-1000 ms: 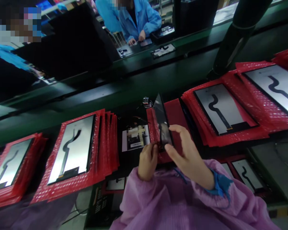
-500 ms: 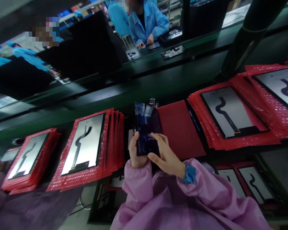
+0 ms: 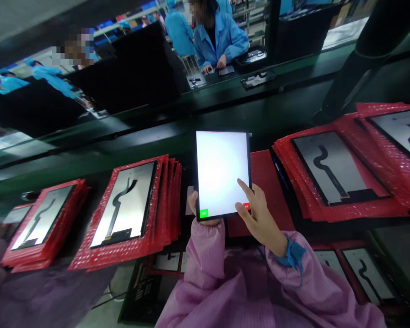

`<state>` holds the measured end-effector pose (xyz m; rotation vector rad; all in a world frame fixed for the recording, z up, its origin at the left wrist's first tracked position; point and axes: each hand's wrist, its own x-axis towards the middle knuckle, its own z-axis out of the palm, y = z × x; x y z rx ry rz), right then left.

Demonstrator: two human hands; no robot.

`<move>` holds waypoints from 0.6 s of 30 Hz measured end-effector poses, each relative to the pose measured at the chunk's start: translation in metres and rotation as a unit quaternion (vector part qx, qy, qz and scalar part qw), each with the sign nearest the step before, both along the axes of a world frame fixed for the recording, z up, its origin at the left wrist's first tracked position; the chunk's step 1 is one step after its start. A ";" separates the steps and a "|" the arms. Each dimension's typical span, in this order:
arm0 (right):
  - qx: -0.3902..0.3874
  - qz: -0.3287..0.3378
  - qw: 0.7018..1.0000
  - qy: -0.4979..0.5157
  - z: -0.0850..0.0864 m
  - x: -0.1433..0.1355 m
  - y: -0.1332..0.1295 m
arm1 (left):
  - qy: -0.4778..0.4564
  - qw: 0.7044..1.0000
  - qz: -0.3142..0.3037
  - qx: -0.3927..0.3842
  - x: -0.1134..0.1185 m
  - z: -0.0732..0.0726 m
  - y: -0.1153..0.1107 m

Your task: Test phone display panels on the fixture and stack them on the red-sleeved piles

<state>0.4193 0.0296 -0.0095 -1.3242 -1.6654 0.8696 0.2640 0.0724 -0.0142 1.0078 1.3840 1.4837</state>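
Screen panel (image 3: 215, 168), black-rimmed and glowing white, green patch (image 3: 204, 213) lower left, red patch (image 3: 247, 206) lower right; between red-wrapped stacks (image 3: 169, 205), clasped by left hand (image 3: 192, 202); right hand (image 3: 261, 214) over it, loosely open, contact unclear.

A dark bench (image 3: 187, 171) carries 2 stacks of red bubble sleeves (image 3: 164, 200) on the left and at least 2 overlapping red stacks (image 3: 297, 182) on the right. Between them lie a flat red pad (image 3: 271, 187) and a partly hidden pale sheet (image 3: 189, 196).
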 end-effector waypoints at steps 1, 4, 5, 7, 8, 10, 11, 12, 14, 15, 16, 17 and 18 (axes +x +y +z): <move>0.003 -0.004 0.999 -0.031 0.001 0.001 -0.002 | -0.033 0.999 -0.018 0.004 0.003 -0.001 0.001; 0.019 -0.010 0.996 -0.089 0.000 0.007 -0.005 | -0.120 0.990 -0.065 0.022 0.006 -0.008 0.003; 0.031 -0.015 0.995 -0.096 0.001 0.010 -0.005 | -0.132 0.988 -0.081 0.027 0.005 -0.011 0.003; 0.068 -0.035 0.991 -0.108 0.005 0.015 -0.002 | -0.141 0.984 -0.109 0.029 0.002 -0.016 0.004; 0.093 -0.044 0.987 -0.121 0.010 0.018 0.002 | -0.136 0.984 -0.116 0.026 0.001 -0.017 0.004; 0.150 -0.037 0.975 -0.162 0.024 0.018 0.013 | -0.111 0.987 -0.115 0.017 0.001 -0.019 0.003; 0.177 -0.020 0.966 -0.186 0.033 0.015 0.021 | -0.102 0.988 -0.113 0.020 0.002 -0.019 0.002; 0.202 0.002 0.957 -0.209 0.041 0.012 0.029 | -0.099 0.988 -0.114 0.030 0.003 -0.018 0.001; 0.238 0.041 0.938 -0.248 0.055 0.002 0.044 | -0.106 0.986 -0.118 0.059 0.007 -0.016 -0.001; 0.249 0.053 0.931 -0.262 0.060 -0.003 0.051 | -0.108 0.985 -0.117 0.070 0.008 -0.015 -0.002; 0.255 0.060 0.926 -0.273 0.064 -0.007 0.056 | -0.101 0.986 -0.112 0.075 0.009 -0.014 -0.003; 0.255 0.065 0.923 -0.281 0.065 -0.011 0.060 | -0.080 0.989 -0.104 0.073 0.010 -0.014 -0.003; 0.252 0.071 0.922 -0.284 0.064 -0.014 0.062 | -0.040 0.993 -0.095 0.065 0.010 -0.014 -0.003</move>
